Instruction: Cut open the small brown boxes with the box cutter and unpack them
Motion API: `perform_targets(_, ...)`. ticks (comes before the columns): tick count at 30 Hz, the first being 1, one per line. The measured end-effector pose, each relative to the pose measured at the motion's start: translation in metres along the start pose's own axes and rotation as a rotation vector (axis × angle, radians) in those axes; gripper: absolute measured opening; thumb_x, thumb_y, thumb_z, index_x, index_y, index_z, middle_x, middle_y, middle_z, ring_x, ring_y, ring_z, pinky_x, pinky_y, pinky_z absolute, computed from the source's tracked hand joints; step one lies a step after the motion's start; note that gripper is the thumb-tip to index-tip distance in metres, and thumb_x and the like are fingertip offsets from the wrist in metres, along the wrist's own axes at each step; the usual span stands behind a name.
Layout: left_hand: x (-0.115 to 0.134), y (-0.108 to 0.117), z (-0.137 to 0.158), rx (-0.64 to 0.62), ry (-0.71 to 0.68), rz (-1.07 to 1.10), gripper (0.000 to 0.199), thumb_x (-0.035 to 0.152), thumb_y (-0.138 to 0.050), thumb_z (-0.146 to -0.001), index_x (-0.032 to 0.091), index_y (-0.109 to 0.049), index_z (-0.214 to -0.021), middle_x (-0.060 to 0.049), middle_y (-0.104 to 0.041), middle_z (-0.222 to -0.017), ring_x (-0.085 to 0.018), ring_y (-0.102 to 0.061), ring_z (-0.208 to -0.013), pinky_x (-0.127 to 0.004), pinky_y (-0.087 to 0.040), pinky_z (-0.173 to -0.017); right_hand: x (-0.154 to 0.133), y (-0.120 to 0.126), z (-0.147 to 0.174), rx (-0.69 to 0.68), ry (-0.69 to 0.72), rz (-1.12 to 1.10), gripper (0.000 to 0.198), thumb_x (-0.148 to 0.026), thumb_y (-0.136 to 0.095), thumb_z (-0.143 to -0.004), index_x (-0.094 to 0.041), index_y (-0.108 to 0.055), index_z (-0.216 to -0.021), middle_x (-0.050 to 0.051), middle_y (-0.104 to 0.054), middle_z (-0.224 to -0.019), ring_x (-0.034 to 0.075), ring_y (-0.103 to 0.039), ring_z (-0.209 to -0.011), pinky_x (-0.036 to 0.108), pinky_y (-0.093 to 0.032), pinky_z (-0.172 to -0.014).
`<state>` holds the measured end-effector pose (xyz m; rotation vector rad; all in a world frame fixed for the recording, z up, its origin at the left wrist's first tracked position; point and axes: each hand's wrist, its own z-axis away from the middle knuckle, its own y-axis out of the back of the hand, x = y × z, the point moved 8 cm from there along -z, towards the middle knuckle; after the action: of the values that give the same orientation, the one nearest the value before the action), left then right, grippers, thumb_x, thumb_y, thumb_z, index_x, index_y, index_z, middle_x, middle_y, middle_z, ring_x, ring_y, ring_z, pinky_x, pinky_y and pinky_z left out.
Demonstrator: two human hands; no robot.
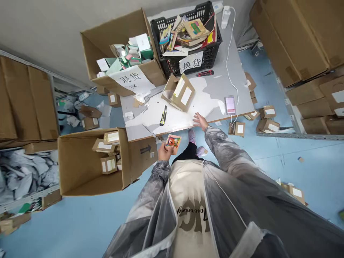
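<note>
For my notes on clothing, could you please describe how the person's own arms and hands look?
The left hand and right hand both appear gloveless. Long, loose jacket sleeves, mottled in greys and whites, reach to the wrists; the left cuff looks gathered.

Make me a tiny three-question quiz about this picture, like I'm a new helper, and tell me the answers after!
1. Which hand holds the small colourful item: A left, B right, C neither?
2. True or false: the black crate has books in it.
3. How many cutters lie on the table?

Key:
1. A, the left hand.
2. True.
3. Two.
</note>
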<state>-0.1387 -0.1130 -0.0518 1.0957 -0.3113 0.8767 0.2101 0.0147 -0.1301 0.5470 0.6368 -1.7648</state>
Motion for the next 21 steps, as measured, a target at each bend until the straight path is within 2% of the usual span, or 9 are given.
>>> perform_targets(3,-0.010,0.001,0.032,0.015,-0.004,0.081,0.029,0.046,-0.090,-0.092,0.027,-0.068,-0.095,0.002,-0.068,-0.079,-0.022,-0.066,-0.074,-0.029,-0.050,-0.073,0.037,0.005,0.026,0.013,-0.027,0.041,0.069,-0.066,-0.047,-0.130,-0.022,-0.058,-0.182,0.022,-0.052,-0.194,0.034,-0.068,-0.165,0.050,-0.067,-0.126)
perform_targets(6,-0.004,0.005,0.055,-0.012,-0.110,0.105,0.027,0.046,-0.092,-0.094,0.024,-0.079,-0.105,-0.003,-0.080,-0.093,-0.025,-0.074,-0.084,-0.032,-0.058,-0.079,0.070,-0.003,0.061,-0.041,-0.028,0.095,0.072,-0.078,-0.051,-0.126,-0.023,-0.074,-0.165,0.022,-0.064,-0.184,0.036,-0.073,-0.158,0.046,-0.070,-0.119)
perform_targets(9,0.020,0.018,0.067,-0.027,-0.323,0.050,0.023,0.046,-0.090,-0.101,0.024,-0.086,-0.107,-0.010,-0.086,-0.107,-0.030,-0.079,-0.102,-0.040,-0.063,-0.093,0.102,-0.030,0.109,-0.249,-0.123,0.127,0.076,-0.083,-0.047,-0.125,-0.019,-0.084,-0.142,0.023,-0.078,-0.166,0.034,-0.083,-0.139,0.039,-0.075,-0.102)
perform_targets(11,0.043,0.025,0.071,-0.057,-0.490,-0.011,0.022,0.048,-0.086,-0.107,0.026,-0.088,-0.105,-0.012,-0.088,-0.109,-0.033,-0.079,-0.107,-0.045,-0.063,-0.099,0.117,-0.052,0.146,-0.429,-0.210,0.106,0.078,-0.083,-0.043,-0.125,-0.019,-0.086,-0.134,0.022,-0.085,-0.153,0.032,-0.089,-0.125,0.036,-0.077,-0.089)
perform_targets(14,0.079,0.038,0.076,-0.062,-0.734,-0.100,0.028,0.048,-0.075,-0.118,0.030,-0.092,-0.106,-0.014,-0.088,-0.111,-0.034,-0.077,-0.113,-0.053,-0.061,-0.108,0.120,-0.081,0.200,-0.662,-0.296,0.013,0.071,-0.079,-0.047,-0.126,-0.019,-0.084,-0.134,0.021,-0.090,-0.139,0.032,-0.093,-0.110,0.041,-0.079,-0.083)
perform_targets(16,0.102,0.051,0.079,0.006,-0.868,-0.121,0.030,0.046,-0.069,-0.121,0.034,-0.095,-0.108,-0.015,-0.088,-0.122,-0.036,-0.075,-0.126,-0.059,-0.058,-0.117,0.110,-0.093,0.223,-0.733,-0.266,-0.074,0.059,-0.071,-0.059,-0.124,-0.018,-0.081,-0.139,0.019,-0.091,-0.132,0.032,-0.093,-0.102,0.045,-0.081,-0.081)
perform_targets(18,0.119,0.066,0.083,0.102,-0.935,-0.093,0.028,0.044,-0.070,-0.120,0.038,-0.096,-0.114,-0.015,-0.084,-0.141,-0.038,-0.069,-0.145,-0.066,-0.053,-0.128,0.090,-0.097,0.232,-0.675,-0.122,-0.159,0.051,-0.063,-0.076,-0.119,-0.019,-0.078,-0.144,0.016,-0.092,-0.126,0.031,-0.092,-0.097,0.044,-0.082,-0.077)
perform_targets(21,0.126,0.089,0.089,0.207,-0.869,0.068,0.036,0.049,-0.069,-0.120,0.035,-0.094,-0.141,-0.019,-0.070,-0.166,-0.041,-0.059,-0.164,-0.068,-0.049,-0.138,0.056,-0.090,0.237,-0.406,0.187,-0.178,0.060,-0.068,-0.091,-0.106,-0.022,-0.077,-0.142,0.011,-0.091,-0.123,0.029,-0.090,-0.098,0.043,-0.082,-0.071)
